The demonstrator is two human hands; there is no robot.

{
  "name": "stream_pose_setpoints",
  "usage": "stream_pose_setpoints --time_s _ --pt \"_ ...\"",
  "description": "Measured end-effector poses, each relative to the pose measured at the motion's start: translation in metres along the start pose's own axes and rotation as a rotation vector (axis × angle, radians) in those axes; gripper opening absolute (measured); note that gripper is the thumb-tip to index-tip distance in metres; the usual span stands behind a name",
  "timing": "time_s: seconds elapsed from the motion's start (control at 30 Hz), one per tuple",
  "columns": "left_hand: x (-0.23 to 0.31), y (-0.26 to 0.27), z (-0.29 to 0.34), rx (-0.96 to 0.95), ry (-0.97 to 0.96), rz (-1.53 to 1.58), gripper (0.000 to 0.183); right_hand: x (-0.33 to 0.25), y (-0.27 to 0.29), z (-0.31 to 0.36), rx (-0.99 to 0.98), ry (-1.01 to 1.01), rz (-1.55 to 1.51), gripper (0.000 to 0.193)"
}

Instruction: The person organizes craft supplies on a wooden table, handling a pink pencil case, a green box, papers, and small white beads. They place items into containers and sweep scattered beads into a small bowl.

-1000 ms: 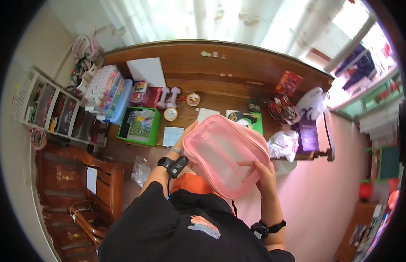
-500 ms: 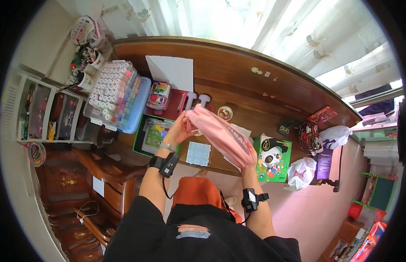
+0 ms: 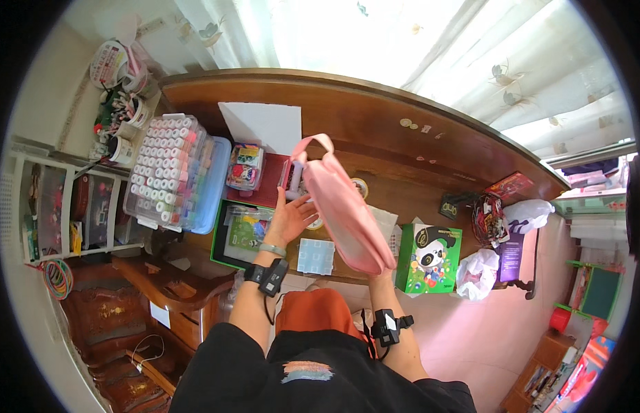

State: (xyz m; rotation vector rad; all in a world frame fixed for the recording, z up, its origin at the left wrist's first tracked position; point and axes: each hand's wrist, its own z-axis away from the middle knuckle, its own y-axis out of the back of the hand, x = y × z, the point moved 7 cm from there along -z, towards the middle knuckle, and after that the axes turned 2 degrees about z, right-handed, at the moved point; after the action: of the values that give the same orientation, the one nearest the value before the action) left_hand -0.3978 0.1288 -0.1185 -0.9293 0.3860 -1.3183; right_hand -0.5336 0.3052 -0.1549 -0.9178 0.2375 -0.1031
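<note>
A pink zip pouch (image 3: pixel 347 217) with a loop strap at its far end hangs tilted above the bench. My right hand (image 3: pixel 381 278) grips its near end from below, and its fingers are mostly hidden behind the pouch. To the left of the pouch my left hand (image 3: pixel 291 216) is open, thumb and fingers spread, apart from it. Below the left hand lies a light blue square plastic case (image 3: pixel 316 256). Left of that hand sits an open green box (image 3: pixel 218 246) with clear packets inside. A lilac hammer-shaped object (image 3: pixel 296 180) is partly covered by the pouch.
A clear case of white-capped markers (image 3: pixel 165 168) stands at the left, beside a white drawer unit (image 3: pixel 30 244). On the right are a green panda box (image 3: pixel 430 260), white plastic bags (image 3: pixel 478 274) and a purple box (image 3: pixel 510 258). A wooden chair (image 3: pixel 161 275) stands lower left.
My left hand has let go of the pouch's far end and opened. The pouch has swung more upright in my right hand, turning its zip side out of sight and showing the strap.
</note>
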Motion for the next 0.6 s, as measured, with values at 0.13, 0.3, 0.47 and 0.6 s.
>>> stream_pose_setpoints --time_s 0.13,0.3,0.47,0.6 --pt "0.013 -0.034 -0.002 -0.119 -0.290 0.066 0.063 -0.004 -0.009 -0.001 -0.001 0.010 0.020 0.034" --pt "0.038 -0.124 0.042 -0.352 -0.476 0.121 0.050 -0.013 -0.016 0.000 0.005 0.035 0.034 0.034" --pt "0.022 -0.152 0.047 -0.456 -0.418 0.138 0.050 -0.018 -0.017 0.007 0.011 0.057 0.046 0.033" --pt "0.005 -0.162 0.036 -0.489 -0.339 0.138 0.049 -0.038 -0.019 0.021 0.021 0.109 0.069 0.033"
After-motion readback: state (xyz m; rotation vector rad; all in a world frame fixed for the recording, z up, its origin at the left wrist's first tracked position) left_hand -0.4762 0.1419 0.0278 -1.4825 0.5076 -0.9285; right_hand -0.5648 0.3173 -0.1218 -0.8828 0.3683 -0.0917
